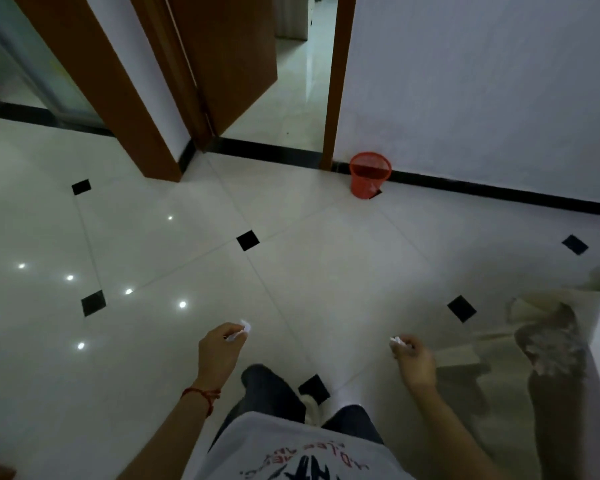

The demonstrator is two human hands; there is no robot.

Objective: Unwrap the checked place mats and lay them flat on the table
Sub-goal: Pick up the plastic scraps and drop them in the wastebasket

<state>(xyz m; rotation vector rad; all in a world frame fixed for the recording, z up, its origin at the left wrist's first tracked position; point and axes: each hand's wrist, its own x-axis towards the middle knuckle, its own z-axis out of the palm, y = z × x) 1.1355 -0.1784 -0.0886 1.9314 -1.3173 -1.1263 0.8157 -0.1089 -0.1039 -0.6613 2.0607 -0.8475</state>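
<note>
Left hand (pixel 220 344) pinches a small white scrap (pixel 244 328) over pale floor tiles (pixel 174 244). Right hand (pixel 414 358) curls round another white scrap (pixel 396 341). Bare floor stretches ahead of both to a red bin (pixel 369 174) at the skirting, right of the doorway (pixel 302 98). Place mats are out of view.

So the bin (pixel 369 174) sits on the floor (pixel 291 271) against the far wall (pixel 482 81), just right of the open doorway (pixel 305 81). The door (pixel 229 57) hangs at the doorway's left. Nearer in, left hand (pixel 219 351) and right hand (pixel 414 362) are out front, well apart, each pinching a scrap (pixel 244 328).
</note>
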